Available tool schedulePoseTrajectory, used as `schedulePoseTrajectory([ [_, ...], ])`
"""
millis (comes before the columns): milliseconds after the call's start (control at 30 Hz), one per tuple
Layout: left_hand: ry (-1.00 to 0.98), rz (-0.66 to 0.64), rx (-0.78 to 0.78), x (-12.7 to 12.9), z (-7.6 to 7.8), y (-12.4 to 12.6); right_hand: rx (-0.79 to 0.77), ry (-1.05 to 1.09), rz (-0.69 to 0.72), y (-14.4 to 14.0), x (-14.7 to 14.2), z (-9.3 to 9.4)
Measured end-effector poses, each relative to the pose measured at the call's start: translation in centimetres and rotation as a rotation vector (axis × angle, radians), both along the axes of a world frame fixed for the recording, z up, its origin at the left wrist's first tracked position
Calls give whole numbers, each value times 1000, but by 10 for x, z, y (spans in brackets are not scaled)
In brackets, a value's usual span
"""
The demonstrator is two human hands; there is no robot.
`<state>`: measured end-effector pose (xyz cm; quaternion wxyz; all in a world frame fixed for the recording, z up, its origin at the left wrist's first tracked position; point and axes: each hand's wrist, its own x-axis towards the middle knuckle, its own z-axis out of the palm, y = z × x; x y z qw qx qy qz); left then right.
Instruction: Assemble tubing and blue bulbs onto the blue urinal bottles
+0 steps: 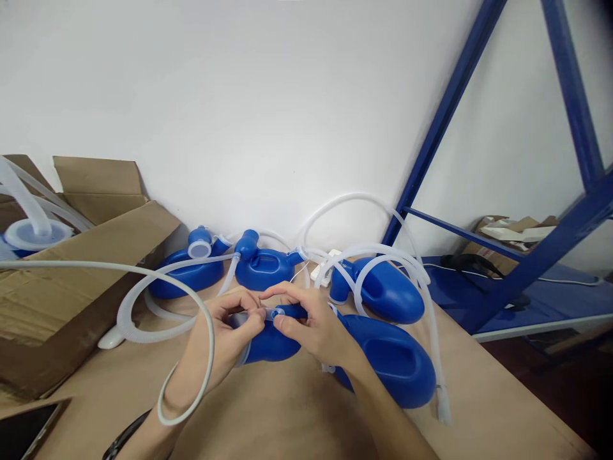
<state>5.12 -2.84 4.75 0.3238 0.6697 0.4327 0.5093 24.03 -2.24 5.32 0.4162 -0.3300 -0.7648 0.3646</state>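
- Blue plastic, front and centre: a blue container (383, 358) lies on its side on the table (297, 415), its narrow neck pointing left into both hands.
- Left hand (230, 332) is clamped round the neck end, fingers curled tight; the part under the palm is hidden.
- Right hand (311, 326) pinches a small clear fitting (271, 312) at the neck between thumb and forefinger; it's too small to make out in detail.
- A clear hose (191, 306) loops over the left wrist and sweeps off the left edge, cut off there.
- Count the blue containers on the table: four. One in hand, three more behind it in a row near the wall (189, 271) (263, 265) (383, 291), each trailing white tubing.
- Tubing is a tangle; how many separate hoses, I can't tell.
- Far left, one open cardboard box (71, 281), with another lidded container (33, 233) and hoses partly cut off.
- Right, a blue metal rack (527, 268); a dark screen (23, 428) clips the bottom-left corner.
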Motion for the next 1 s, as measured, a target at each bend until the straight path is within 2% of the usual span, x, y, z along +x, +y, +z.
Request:
schedulePoseTrajectory([
  [133, 3, 11, -24, -1, 3, -1, 45, -11, -25, -1, -4, -5],
  [433, 3, -24, 5, -4, -1, -5, 127, 13, -66, -2, -9, -13],
  [633, 31, -16, 16, -6, 1, -7, 337, 22, -268, -4, -18, -23],
  [800, 45, 18, 68, 0, 1, -9, 511, -5, -310, -3, -18, -27],
  [900, 78, -12, 87, -1, -1, -5, 510, -4, -312, -6, -17, -24],
  [1000, 59, -112, 55, -7, 0, -1, 467, -7, -312, -8, -16, -20],
])
